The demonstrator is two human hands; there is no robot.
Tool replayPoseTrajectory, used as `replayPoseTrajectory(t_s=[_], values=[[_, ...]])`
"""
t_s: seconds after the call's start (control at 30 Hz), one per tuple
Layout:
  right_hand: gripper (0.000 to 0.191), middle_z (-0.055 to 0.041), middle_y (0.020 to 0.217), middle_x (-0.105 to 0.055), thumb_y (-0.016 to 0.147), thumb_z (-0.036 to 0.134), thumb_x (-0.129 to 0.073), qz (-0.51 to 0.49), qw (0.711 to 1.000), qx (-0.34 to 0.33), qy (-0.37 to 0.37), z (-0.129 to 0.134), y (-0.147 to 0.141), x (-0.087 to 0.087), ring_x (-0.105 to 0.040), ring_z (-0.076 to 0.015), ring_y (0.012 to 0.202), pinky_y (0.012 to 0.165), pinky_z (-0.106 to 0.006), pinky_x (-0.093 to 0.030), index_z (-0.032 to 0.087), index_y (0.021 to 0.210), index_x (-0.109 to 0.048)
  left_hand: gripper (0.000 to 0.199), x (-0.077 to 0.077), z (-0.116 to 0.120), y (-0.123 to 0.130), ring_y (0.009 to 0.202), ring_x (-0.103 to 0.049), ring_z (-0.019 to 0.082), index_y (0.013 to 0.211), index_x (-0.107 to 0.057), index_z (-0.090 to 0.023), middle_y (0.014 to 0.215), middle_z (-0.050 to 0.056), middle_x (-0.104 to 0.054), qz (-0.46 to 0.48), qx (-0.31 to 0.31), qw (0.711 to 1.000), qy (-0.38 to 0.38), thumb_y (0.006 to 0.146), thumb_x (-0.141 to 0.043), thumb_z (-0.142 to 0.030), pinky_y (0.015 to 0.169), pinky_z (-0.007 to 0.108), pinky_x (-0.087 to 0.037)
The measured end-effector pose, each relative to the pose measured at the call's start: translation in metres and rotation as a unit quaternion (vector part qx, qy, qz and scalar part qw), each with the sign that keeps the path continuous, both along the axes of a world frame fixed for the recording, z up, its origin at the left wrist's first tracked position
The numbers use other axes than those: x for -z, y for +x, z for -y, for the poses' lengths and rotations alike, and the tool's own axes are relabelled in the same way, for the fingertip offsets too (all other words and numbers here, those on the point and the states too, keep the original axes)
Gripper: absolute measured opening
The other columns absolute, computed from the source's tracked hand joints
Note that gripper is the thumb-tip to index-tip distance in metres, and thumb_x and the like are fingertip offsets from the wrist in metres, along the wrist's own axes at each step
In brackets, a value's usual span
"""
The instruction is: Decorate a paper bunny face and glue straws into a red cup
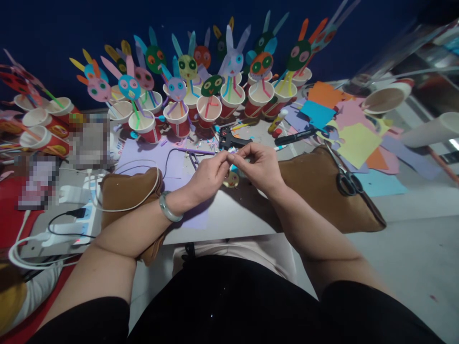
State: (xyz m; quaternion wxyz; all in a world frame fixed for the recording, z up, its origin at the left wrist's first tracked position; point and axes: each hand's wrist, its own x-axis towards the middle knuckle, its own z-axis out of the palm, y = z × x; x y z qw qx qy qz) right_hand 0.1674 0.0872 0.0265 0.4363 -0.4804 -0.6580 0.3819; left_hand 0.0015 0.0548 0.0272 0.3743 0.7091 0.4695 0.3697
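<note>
The white table (222, 217) spreads beneath everything, and across its far side stand red-and-white paper cups (179, 127) carrying rabbit heads on bent straws; these look light and top-heavy, so a cup is best taken low around its wall. A brown cushion (308, 188), soft-looking, lies under the right forearm. In the middle, the left hand (208, 177) and right hand (261, 165) meet, the thumb and forefinger of each pressed together at the tips. Just beyond them lies a black glue gun (233, 139), a stiff tool that would be taken by its handle, well away from a nozzle that may be hot. Below the fingers is a yellow paper face (231, 180), probably thin, nearly weightless and easily creased, best lifted by its rim; whether it is attached to anything held, I cannot tell. Smallest is a pale piece (232, 150) where the fingertips meet, seemingly pinched between both hands; its material is unclear, but it likely calls for a light hold at its edges.
</note>
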Motion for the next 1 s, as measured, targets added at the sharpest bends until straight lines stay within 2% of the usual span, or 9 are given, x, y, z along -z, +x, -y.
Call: replayPoseTrajectory(t_s=[0.2, 0.37, 0.57, 0.63, 0.87, 1.0], values=[[0.057, -0.0012, 0.065, -0.061, 0.066, 0.074, -0.078, 0.012, 1.000, -0.007, 0.007, -0.002, 0.000, 0.000, -0.050, -0.0137, 0.063, 0.060, -0.029, -0.038, 0.020, 0.066, -0.058, 0.021, -0.002, 0.000, 0.000, 0.065, -0.052, 0.014, 0.082, -0.050, -0.022, 0.068, -0.001, -0.058, 0.017, 0.004, 1.000, -0.024, 0.101, -0.044, -0.028, 0.065, 0.027, -0.039], [0.056, 0.0006, 0.069, -0.059, 0.069, 0.072, -0.078, -0.003, 0.999, -0.032, 0.003, -0.004, 0.002, 0.004, -0.052, -0.0138, 0.067, 0.064, -0.029, -0.042, 0.021, 0.073, -0.054, 0.025, -0.001, -0.001, 0.001, 0.064, -0.054, 0.013, 0.080, -0.051, -0.021, 0.068, -0.001, -0.059, 0.043, 0.003, 0.998, -0.045, 0.100, -0.049, -0.036, 0.066, 0.027, -0.042], [0.056, -0.0004, 0.077, -0.063, 0.059, 0.063, -0.090, -0.024, 0.993, -0.114, -0.016, -0.012, 0.014, -0.005, -0.057, -0.0151, 0.072, 0.067, -0.029, -0.045, 0.022, 0.079, -0.057, 0.028, 0.002, -0.004, 0.003, 0.053, -0.052, 0.008, 0.090, -0.055, -0.020, 0.063, -0.004, -0.056, 0.127, 0.029, 0.980, -0.150, 0.100, -0.052, -0.046, 0.055, 0.021, -0.042], [0.052, -0.0014, 0.077, -0.065, 0.059, 0.058, -0.091, -0.016, 0.991, -0.131, -0.018, -0.013, 0.018, -0.008, -0.058, -0.0154, 0.072, 0.068, -0.030, -0.046, 0.021, 0.077, -0.059, 0.031, 0.002, -0.006, 0.003, 0.051, -0.049, 0.007, 0.089, -0.054, -0.019, 0.062, -0.005, -0.055, 0.141, 0.032, 0.976, -0.166, 0.099, -0.053, -0.048, 0.051, 0.019, -0.040], [0.026, -0.0026, 0.074, -0.069, 0.076, 0.041, -0.079, -0.018, 0.990, -0.139, -0.026, -0.012, 0.022, -0.011, -0.060, -0.0156, 0.070, 0.069, -0.030, -0.046, 0.019, 0.072, -0.065, 0.035, -0.001, -0.006, 0.000, 0.049, -0.047, 0.004, 0.087, -0.053, -0.018, 0.064, -0.005, -0.056, 0.158, 0.054, 0.973, -0.157, 0.098, -0.055, -0.052, 0.047, 0.017, -0.038], [0.024, -0.0029, 0.074, -0.070, 0.078, 0.040, -0.077, -0.025, 0.988, -0.147, -0.032, -0.013, 0.024, -0.011, -0.060, -0.0156, 0.070, 0.068, -0.030, -0.046, 0.019, 0.073, -0.067, 0.038, 0.000, -0.006, 0.001, 0.049, -0.048, 0.004, 0.085, -0.053, -0.018, 0.064, -0.005, -0.057, 0.164, 0.049, 0.973, -0.155, 0.097, -0.056, -0.055, 0.047, 0.017, -0.039]])
